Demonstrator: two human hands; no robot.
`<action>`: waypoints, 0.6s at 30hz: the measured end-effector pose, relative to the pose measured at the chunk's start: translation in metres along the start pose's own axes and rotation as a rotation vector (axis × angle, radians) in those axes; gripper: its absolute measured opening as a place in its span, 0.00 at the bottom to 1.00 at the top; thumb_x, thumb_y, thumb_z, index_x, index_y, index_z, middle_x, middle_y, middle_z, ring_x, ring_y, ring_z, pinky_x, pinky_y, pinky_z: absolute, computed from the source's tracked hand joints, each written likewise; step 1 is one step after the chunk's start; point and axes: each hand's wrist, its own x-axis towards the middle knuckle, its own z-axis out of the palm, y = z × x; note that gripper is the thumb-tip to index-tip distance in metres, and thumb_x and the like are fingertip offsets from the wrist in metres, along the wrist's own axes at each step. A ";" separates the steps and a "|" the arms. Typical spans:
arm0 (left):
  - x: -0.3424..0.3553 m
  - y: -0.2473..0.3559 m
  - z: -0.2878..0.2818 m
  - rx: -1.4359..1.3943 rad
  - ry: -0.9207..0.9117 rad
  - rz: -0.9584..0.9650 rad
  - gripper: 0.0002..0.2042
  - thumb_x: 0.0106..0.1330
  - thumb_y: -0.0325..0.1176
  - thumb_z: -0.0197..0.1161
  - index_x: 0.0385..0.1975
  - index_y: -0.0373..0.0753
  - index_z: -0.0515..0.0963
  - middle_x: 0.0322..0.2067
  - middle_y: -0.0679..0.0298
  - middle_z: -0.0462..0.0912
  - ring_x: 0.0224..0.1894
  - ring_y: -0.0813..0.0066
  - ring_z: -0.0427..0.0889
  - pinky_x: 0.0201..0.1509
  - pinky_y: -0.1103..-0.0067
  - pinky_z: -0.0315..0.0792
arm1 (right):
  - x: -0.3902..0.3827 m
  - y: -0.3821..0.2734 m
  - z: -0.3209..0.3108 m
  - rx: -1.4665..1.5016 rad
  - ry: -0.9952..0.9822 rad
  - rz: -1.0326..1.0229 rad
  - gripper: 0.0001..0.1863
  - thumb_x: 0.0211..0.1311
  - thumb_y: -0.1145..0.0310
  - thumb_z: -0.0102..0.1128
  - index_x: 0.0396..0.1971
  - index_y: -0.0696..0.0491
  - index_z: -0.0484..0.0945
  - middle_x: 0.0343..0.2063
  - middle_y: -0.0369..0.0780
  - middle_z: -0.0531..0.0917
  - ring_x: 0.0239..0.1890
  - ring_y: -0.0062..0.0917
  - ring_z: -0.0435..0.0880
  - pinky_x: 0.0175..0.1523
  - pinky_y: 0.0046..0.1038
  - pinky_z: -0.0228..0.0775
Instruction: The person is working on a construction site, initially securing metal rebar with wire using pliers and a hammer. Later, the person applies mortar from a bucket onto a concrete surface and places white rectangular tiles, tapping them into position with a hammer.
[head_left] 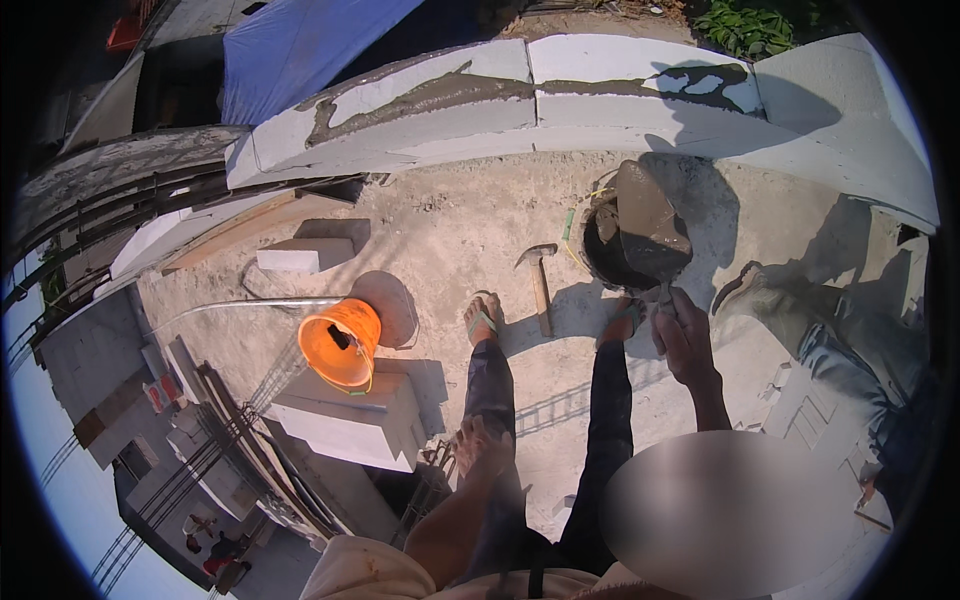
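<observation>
My right hand (682, 338) is closed around the handle of a trowel (652, 215), whose broad blade is coated with grey mortar. The blade is over a dark bucket (604, 262), hiding part of its opening; wet mortar shows inside. My left hand (480, 446) rests on my left knee, fingers spread, with nothing in it. Beyond the bucket runs a low wall of white blocks (455, 130), with a ragged strip of mortar (440, 95) along its top. Between my sandalled feet and a little ahead, a hammer (541, 293) lies on the concrete floor.
To the left, an orange bucket (340, 343) stands beside stacked white blocks (345, 418); another white block (298, 256) lies farther off. At right, a person's jeans (840, 365) are close by. Planks (240, 440) lie lower left. A blue tarp (300, 50) hangs beyond the wall.
</observation>
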 end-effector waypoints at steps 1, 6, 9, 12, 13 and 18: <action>0.001 0.001 -0.003 0.014 -0.002 0.005 0.37 0.61 0.49 0.67 0.68 0.39 0.66 0.67 0.54 0.68 0.69 0.50 0.66 0.72 0.59 0.63 | 0.005 -0.032 0.006 -0.240 0.082 -0.222 0.12 0.71 0.68 0.58 0.47 0.59 0.77 0.25 0.39 0.79 0.24 0.23 0.80 0.28 0.28 0.71; 0.003 -0.006 -0.014 -0.045 0.006 -0.065 0.34 0.60 0.50 0.68 0.65 0.43 0.69 0.65 0.57 0.69 0.67 0.53 0.70 0.70 0.60 0.68 | 0.051 -0.158 0.040 -1.105 0.286 -0.642 0.17 0.68 0.69 0.62 0.54 0.57 0.75 0.39 0.45 0.79 0.39 0.36 0.85 0.39 0.34 0.80; 0.008 -0.009 -0.022 -0.057 0.024 -0.032 0.34 0.59 0.51 0.70 0.65 0.45 0.70 0.63 0.59 0.71 0.66 0.54 0.71 0.68 0.60 0.70 | 0.076 -0.194 0.052 -1.552 0.425 -0.665 0.20 0.63 0.69 0.62 0.55 0.54 0.74 0.42 0.40 0.79 0.40 0.27 0.87 0.39 0.27 0.83; 0.002 -0.021 -0.013 -0.129 0.029 -0.094 0.34 0.59 0.50 0.68 0.65 0.42 0.70 0.64 0.57 0.71 0.66 0.53 0.71 0.69 0.60 0.68 | 0.088 -0.200 0.057 -1.751 0.388 -0.562 0.21 0.61 0.69 0.62 0.54 0.54 0.74 0.38 0.40 0.79 0.39 0.25 0.88 0.39 0.24 0.84; 0.002 -0.026 -0.010 -0.152 0.035 -0.112 0.34 0.58 0.49 0.67 0.64 0.41 0.71 0.65 0.56 0.71 0.66 0.52 0.71 0.70 0.60 0.66 | 0.091 -0.203 0.052 -1.729 0.394 -0.456 0.18 0.63 0.70 0.60 0.52 0.54 0.75 0.38 0.42 0.80 0.38 0.31 0.88 0.40 0.29 0.84; 0.011 -0.029 -0.017 -0.183 0.002 -0.040 0.34 0.57 0.49 0.68 0.64 0.41 0.71 0.64 0.54 0.72 0.65 0.51 0.73 0.68 0.61 0.68 | 0.085 -0.199 -0.044 -1.677 0.526 -0.024 0.08 0.63 0.75 0.55 0.41 0.58 0.78 0.36 0.52 0.84 0.34 0.48 0.88 0.41 0.43 0.83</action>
